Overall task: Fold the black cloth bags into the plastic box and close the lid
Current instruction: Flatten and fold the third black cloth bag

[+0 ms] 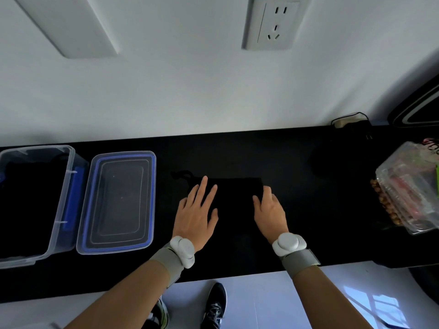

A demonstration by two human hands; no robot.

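A: Now, looking down on a black table [308, 222] set against a white wall. Where to find the black cloth bag [234, 198]?

B: Mid-table, spread flat as a dark rectangle, hard to make out against the tabletop. Off its far left corner, a curled drawstring [181, 174].

A: And the hands?

B: Pressing on the bag's left end with the left hand [197, 210], fingers straight and spread, grasping nothing. Resting the right hand [269, 210] at the bag's right end, fingers bent down over the far right corner. Impossible to tell whether pinching cloth or only touching it. On each wrist, a grey wrist strap [166, 260] with a white puck.

A: And the box?

B: Far left, well apart from the bag: a clear plastic box [60, 210], open, dark cloth inside. Just beside it on the right, lying flat, the blue-rimmed lid [118, 200].

A: Anything else?

B: At the right edge, a clear plastic package [408, 186]. High on the wall, a white power socket [273, 22]. Below the table edge, a black sneaker [215, 305] on pale floor.
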